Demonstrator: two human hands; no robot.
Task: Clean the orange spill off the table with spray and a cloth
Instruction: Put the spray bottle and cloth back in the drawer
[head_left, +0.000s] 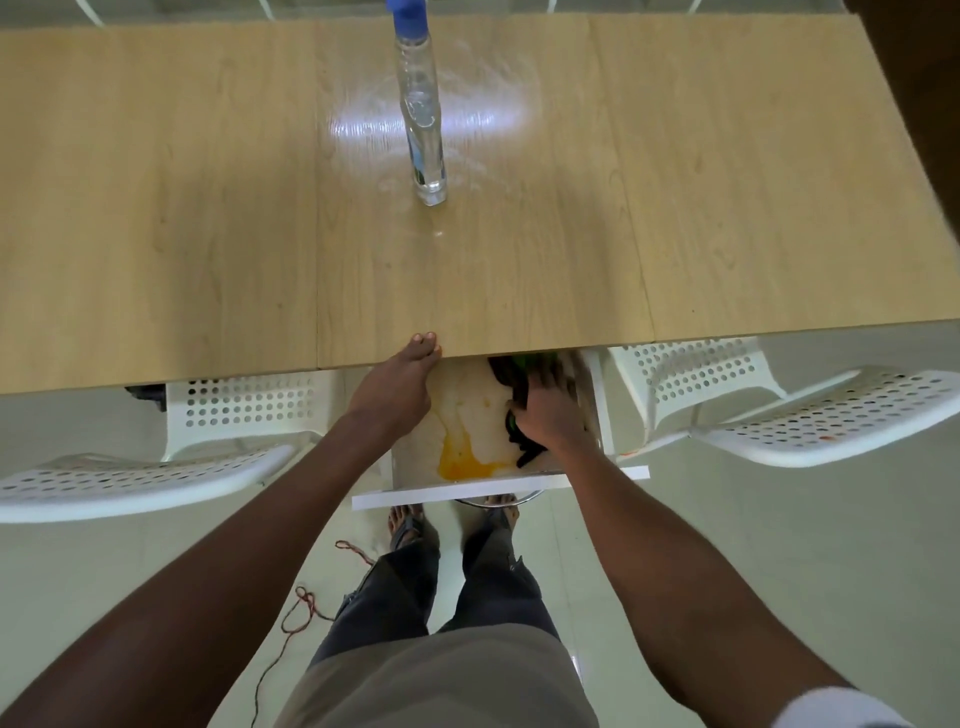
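Low white panel below the table edge, lower centre of frame: orange spill (460, 460) and dark cloth (514, 387).
Right hand (548, 418) presses on the cloth with curled fingers, the spill just left of it. Left hand (397, 387) rests fingertips on the wooden table (208, 208) edge, holding nothing. Spray bottle (421, 114) stands upright at upper centre, well apart from both hands.

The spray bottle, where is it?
In the head view, the spray bottle stands upright on the table, centre and far, beyond both hands.
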